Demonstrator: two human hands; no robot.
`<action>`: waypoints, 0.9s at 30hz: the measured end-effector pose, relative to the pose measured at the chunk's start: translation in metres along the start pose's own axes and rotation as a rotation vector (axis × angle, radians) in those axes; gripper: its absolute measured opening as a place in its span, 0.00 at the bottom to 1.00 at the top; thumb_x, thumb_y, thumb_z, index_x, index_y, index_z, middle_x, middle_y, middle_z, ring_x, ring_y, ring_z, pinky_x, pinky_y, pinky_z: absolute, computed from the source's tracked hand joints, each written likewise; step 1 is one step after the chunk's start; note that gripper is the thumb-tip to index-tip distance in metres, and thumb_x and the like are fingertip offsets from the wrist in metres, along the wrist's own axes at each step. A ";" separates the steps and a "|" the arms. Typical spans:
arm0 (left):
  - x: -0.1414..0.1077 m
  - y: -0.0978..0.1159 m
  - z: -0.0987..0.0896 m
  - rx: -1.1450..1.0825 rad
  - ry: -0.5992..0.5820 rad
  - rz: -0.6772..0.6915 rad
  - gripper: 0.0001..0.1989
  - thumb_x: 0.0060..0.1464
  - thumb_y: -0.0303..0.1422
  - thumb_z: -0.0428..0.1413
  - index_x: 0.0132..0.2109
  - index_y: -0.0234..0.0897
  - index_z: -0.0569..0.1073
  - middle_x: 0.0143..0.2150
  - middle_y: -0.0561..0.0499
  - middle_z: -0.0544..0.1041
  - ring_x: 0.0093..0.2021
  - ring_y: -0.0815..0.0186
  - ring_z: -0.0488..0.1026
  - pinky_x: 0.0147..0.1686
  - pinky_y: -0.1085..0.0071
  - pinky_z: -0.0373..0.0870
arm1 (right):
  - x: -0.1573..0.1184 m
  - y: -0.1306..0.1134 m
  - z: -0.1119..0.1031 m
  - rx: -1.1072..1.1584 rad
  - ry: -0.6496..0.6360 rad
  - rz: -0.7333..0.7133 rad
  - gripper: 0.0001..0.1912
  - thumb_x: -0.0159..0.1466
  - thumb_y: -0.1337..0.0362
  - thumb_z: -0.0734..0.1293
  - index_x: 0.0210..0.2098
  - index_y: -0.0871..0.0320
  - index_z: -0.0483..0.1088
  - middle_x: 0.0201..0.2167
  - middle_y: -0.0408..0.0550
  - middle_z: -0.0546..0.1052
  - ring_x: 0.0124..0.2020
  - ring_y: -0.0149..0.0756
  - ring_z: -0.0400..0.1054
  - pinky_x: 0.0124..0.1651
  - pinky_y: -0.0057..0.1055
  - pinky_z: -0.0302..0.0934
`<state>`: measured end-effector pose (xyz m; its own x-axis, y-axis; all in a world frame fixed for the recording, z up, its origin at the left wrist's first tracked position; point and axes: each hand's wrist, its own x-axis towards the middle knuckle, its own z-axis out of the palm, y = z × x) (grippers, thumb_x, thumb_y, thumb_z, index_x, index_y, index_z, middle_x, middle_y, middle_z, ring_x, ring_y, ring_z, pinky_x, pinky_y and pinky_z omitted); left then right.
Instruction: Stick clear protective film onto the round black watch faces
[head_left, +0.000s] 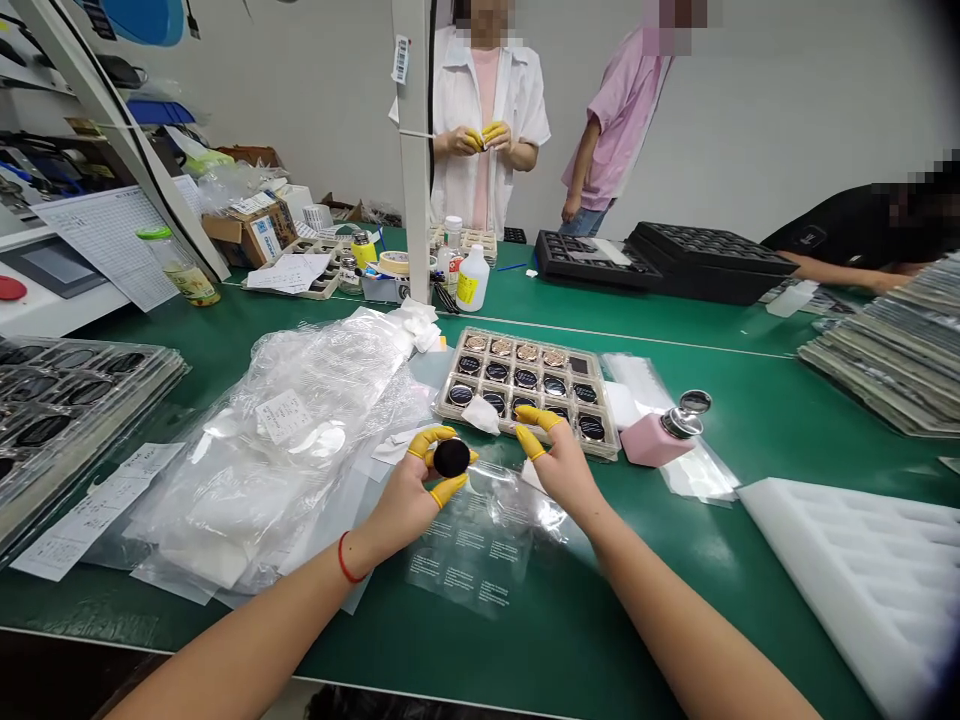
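Bare forearms run up from 6 o'clock; our left hand pinches a black round disc in a narrow grip between yellow finger cots, while our right hand stands open wide, just beside a compartment tray at 12 o'clock. Around us: plastic bags at 9 o'clock, printed clear film under the hands, pink dispenser bottle at 2 o'clock, white foam insert at 4 o'clock.

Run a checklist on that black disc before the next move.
1. Round black disc in left hand: ok, pinched between the fingers.
2. Yellow rubber finger cots on both hands: ok.
3. Right hand: ok, holds nothing.
4. Disc surface clean: cannot tell, too small to see.
5. Free slot in rectangular beige compartment tray: cannot tell, white tissue covers part.
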<state>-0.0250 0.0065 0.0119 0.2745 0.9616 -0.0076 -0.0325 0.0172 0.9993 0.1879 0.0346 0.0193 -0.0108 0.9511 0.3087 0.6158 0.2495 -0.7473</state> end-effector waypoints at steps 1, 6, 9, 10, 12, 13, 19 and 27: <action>0.001 0.000 -0.002 -0.016 0.014 0.012 0.23 0.50 0.31 0.58 0.51 0.40 0.58 0.49 0.45 0.74 0.49 0.60 0.73 0.54 0.59 0.65 | 0.002 0.000 -0.005 0.044 -0.047 0.059 0.15 0.62 0.57 0.61 0.45 0.55 0.69 0.44 0.51 0.72 0.47 0.45 0.63 0.50 0.45 0.56; 0.003 0.001 -0.006 -0.097 0.029 0.033 0.23 0.49 0.29 0.59 0.50 0.40 0.58 0.46 0.46 0.76 0.49 0.61 0.74 0.55 0.59 0.64 | -0.001 -0.015 -0.013 0.188 -0.284 0.251 0.11 0.59 0.57 0.63 0.37 0.56 0.71 0.41 0.49 0.74 0.44 0.43 0.66 0.48 0.42 0.59; 0.002 0.002 -0.005 -0.093 0.014 0.048 0.22 0.49 0.30 0.59 0.50 0.40 0.58 0.46 0.46 0.75 0.49 0.62 0.73 0.55 0.59 0.64 | -0.005 -0.023 -0.008 0.253 -0.341 0.271 0.09 0.58 0.58 0.64 0.34 0.57 0.70 0.39 0.47 0.74 0.41 0.41 0.67 0.47 0.41 0.59; 0.002 0.003 -0.005 -0.078 0.004 0.046 0.22 0.50 0.30 0.59 0.50 0.40 0.58 0.46 0.46 0.75 0.49 0.62 0.73 0.55 0.60 0.64 | -0.005 -0.024 -0.007 0.267 -0.344 0.269 0.09 0.57 0.59 0.65 0.33 0.57 0.69 0.38 0.47 0.74 0.41 0.41 0.67 0.47 0.41 0.59; 0.001 0.003 -0.005 -0.031 -0.020 0.035 0.22 0.51 0.30 0.58 0.51 0.40 0.58 0.47 0.46 0.75 0.50 0.62 0.73 0.55 0.60 0.64 | -0.005 -0.024 -0.007 0.296 -0.330 0.254 0.08 0.57 0.59 0.65 0.32 0.57 0.69 0.38 0.47 0.74 0.41 0.41 0.67 0.48 0.41 0.58; 0.000 0.003 -0.004 -0.001 -0.034 0.030 0.23 0.51 0.30 0.58 0.52 0.40 0.58 0.47 0.46 0.74 0.50 0.62 0.72 0.54 0.61 0.64 | -0.004 -0.024 -0.008 0.312 -0.315 0.243 0.08 0.57 0.59 0.65 0.32 0.57 0.69 0.38 0.47 0.74 0.41 0.41 0.66 0.48 0.41 0.58; -0.001 0.005 -0.002 0.087 -0.175 -0.028 0.24 0.50 0.30 0.59 0.53 0.42 0.61 0.43 0.49 0.76 0.46 0.60 0.74 0.47 0.63 0.68 | -0.007 -0.031 -0.015 0.453 -0.274 0.224 0.08 0.57 0.58 0.67 0.30 0.56 0.69 0.42 0.48 0.73 0.47 0.43 0.65 0.53 0.42 0.55; -0.004 0.009 0.002 0.108 -0.209 -0.013 0.23 0.49 0.29 0.59 0.52 0.42 0.63 0.44 0.50 0.75 0.42 0.62 0.74 0.42 0.67 0.69 | -0.025 -0.047 0.012 0.482 -0.296 0.252 0.10 0.56 0.56 0.66 0.31 0.56 0.70 0.42 0.48 0.74 0.44 0.41 0.66 0.49 0.40 0.59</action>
<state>-0.0241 0.0021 0.0210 0.4676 0.8836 -0.0237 0.0721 -0.0114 0.9973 0.1499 0.0014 0.0402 -0.1718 0.9845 -0.0363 0.2029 -0.0007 -0.9792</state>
